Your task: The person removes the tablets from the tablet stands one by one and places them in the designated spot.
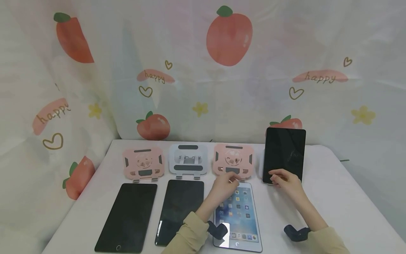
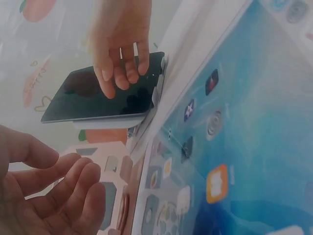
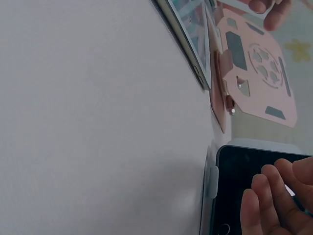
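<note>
At the right, a tablet with a dark screen (image 1: 283, 150) leans upright on a white stand, whose small front lip (image 3: 213, 182) shows at its lower edge in the right wrist view. My right hand (image 1: 288, 180) is in front of that tablet's lower part, fingers loosely bent and holding nothing. My left hand (image 1: 224, 186) hovers over the top end of a white tablet with a lit screen (image 1: 244, 215), close to a pink stand (image 1: 219, 155). In the left wrist view its fingers (image 2: 63, 169) are relaxed, with nothing between them.
Two more dark tablets, one at far left (image 1: 127, 217) and one beside it (image 1: 180, 208), lie flat on the white table (image 1: 342, 211). Behind them stand another pink stand (image 1: 130, 167) and a white-blue stand (image 1: 204, 158). A fruit-print curtain (image 1: 190, 35) hangs behind.
</note>
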